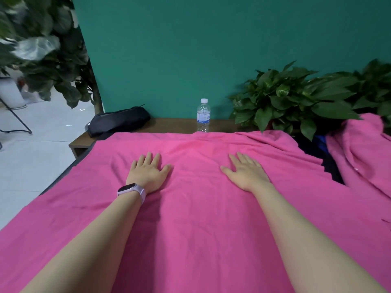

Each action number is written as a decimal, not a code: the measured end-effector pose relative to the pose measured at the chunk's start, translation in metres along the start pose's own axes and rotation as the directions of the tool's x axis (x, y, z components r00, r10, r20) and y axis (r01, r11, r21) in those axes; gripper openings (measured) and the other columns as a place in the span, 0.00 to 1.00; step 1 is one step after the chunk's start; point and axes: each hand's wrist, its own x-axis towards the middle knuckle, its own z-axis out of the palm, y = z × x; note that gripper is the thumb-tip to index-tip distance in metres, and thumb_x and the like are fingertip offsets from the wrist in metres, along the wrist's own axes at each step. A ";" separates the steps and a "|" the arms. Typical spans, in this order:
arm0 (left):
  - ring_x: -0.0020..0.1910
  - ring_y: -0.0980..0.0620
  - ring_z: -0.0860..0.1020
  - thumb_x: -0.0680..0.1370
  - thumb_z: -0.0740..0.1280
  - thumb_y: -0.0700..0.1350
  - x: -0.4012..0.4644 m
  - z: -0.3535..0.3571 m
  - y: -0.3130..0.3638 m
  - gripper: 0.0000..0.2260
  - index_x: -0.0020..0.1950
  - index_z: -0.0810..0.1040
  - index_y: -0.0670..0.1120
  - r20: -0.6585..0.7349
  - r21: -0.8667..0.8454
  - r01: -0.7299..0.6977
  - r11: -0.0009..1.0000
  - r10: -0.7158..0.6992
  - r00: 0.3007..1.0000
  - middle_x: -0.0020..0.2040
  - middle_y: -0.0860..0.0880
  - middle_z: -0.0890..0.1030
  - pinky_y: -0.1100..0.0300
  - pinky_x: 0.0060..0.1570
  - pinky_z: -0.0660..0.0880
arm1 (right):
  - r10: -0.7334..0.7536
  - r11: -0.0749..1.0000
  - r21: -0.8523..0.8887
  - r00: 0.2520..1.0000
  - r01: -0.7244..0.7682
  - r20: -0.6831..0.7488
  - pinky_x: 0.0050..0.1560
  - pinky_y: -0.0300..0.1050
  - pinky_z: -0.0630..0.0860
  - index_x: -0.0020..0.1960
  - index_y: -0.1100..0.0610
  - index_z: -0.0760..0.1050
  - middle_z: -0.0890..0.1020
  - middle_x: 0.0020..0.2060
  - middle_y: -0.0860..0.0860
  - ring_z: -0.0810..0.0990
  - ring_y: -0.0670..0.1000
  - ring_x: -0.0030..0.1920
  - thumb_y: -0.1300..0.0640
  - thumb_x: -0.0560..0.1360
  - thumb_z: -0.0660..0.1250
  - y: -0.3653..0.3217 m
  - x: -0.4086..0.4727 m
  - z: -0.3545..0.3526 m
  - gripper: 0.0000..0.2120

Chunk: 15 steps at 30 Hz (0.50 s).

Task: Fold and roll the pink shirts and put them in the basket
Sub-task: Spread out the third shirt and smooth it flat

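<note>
- Shirt (190, 218): pink, spread flat across the table, covering most of it from the near edge to about where the bottle stands; a few soft creases run toward its far right corner.
- Left hand (148, 172) rests palm down on the shirt, fingers straight and slightly spread, pinching nothing; a watch (131, 190) sits on that wrist.
- Right hand (246, 172) lies the same way just to the right, flat on the cloth, fingers straight, holding nothing.
- Both hands look to be smoothing or pinning the cloth, so I'd judge the work is at its very start: no fold shows, no roll, and I see no basket anywhere.
- Second pink shirt (359, 157) lies rumpled at the far right, apart from the first, with dark cloth showing in the gap between them; it looks untouched.
- What is left, as far as I can tell: fold this one, roll it, stow it, then do the other.
- Beyond the shirt: a bottle (203, 115) upright on the bare table (169, 124) strip, a black pouch (118, 121) to its left, leafy plants (296, 98) to its right, a green wall behind.
</note>
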 end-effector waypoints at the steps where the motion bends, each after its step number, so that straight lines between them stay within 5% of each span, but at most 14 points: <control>1: 0.81 0.45 0.48 0.80 0.44 0.69 -0.013 -0.001 -0.001 0.35 0.83 0.49 0.53 0.003 0.001 0.003 1.000 -0.003 1.000 0.83 0.47 0.49 0.47 0.78 0.46 | -0.005 1.000 0.001 1.000 0.005 0.007 0.79 0.50 0.43 0.83 0.45 0.49 0.49 0.82 0.48 0.46 0.50 0.82 0.27 0.78 0.44 -0.001 -0.012 0.000 0.39; 15: 0.81 0.46 0.51 0.81 0.44 0.67 -0.159 -0.005 -0.020 0.32 0.82 0.53 0.53 -0.008 -0.006 -0.039 0.999 0.039 0.999 0.82 0.48 0.53 0.47 0.78 0.48 | -0.051 0.998 0.023 0.999 0.052 -0.017 0.80 0.51 0.49 0.82 0.48 0.55 0.55 0.82 0.50 0.53 0.51 0.81 0.33 0.82 0.44 -0.008 -0.160 -0.003 0.33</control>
